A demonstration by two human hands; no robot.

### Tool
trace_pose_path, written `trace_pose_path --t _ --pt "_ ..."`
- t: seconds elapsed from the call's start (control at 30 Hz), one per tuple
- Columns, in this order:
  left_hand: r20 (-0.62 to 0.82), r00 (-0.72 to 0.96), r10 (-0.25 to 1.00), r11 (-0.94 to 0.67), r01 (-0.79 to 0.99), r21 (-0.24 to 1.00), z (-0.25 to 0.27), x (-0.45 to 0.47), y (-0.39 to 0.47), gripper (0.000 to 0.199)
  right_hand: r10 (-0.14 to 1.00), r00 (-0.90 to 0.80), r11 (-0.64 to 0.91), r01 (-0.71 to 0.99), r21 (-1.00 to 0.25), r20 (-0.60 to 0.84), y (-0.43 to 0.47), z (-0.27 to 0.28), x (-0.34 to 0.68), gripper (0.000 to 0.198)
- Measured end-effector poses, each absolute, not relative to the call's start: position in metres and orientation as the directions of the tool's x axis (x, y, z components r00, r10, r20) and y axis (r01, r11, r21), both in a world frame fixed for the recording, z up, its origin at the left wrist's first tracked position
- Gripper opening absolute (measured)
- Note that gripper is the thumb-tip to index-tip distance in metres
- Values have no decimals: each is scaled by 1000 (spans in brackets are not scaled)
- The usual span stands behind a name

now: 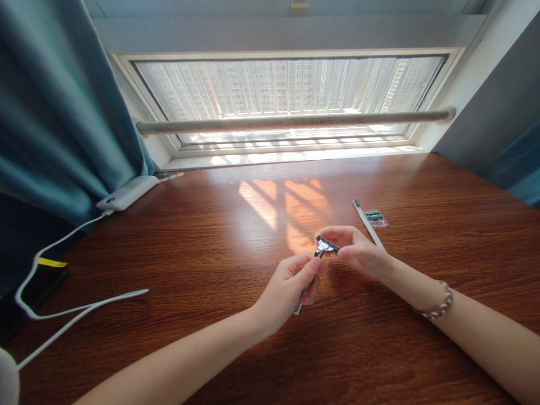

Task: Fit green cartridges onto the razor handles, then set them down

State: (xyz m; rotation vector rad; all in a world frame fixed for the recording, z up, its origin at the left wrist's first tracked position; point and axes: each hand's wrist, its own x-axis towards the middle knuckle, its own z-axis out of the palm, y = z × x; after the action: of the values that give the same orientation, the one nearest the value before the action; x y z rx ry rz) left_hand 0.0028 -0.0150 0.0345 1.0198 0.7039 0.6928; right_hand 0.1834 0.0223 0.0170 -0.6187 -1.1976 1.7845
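Note:
A safety razor (324, 246) with a silver neck and dark head is held up over the wooden table. My left hand (295, 278) is closed round its handle, and the handle's end pokes out below the fingers. With thumb and fingertips my right hand (352, 247) pinches the razor's head at its two ends. Beyond the right hand lies a clear plastic case (382, 221) with teal-and-dark razor cartridges (373, 216) in it. A slim white stick-like thing (368, 221) with a grey end lies beside the case, partly hidden by my right wrist.
The brown wooden table (202, 225) reaches to the window sill. On its left edge a white power bank-like box (129, 193) has a white cable (80, 309) looping down. A blue curtain (54, 101) hangs at left; a horizontal bar (295, 120) crosses the window.

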Motion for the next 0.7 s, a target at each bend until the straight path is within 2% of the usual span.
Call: trace_pose_path --t 0.2,0.37,0.5,0.6,0.7 --pt "-215 591 777 398 -198 896 37 4 -15 20 901 -426 -101 -395 -913 85 25 17 183 33" --pt "-185 535 824 314 -161 936 37 3 -11 19 925 -376 -95 -374 -922 57 24 20 179 32" --pt "-136 481 866 268 -219 938 30 3 -7 14 927 -368 -78 -378 -923 72 22 17 175 36" --pt "-160 486 859 330 -288 899 25 4 -5 16 934 -352 -59 -328 -943 64 21 13 172 33" --pt "-204 497 843 403 -335 852 20 5 -4 20 962 -268 0 -205 -979 56 22 9 170 28"
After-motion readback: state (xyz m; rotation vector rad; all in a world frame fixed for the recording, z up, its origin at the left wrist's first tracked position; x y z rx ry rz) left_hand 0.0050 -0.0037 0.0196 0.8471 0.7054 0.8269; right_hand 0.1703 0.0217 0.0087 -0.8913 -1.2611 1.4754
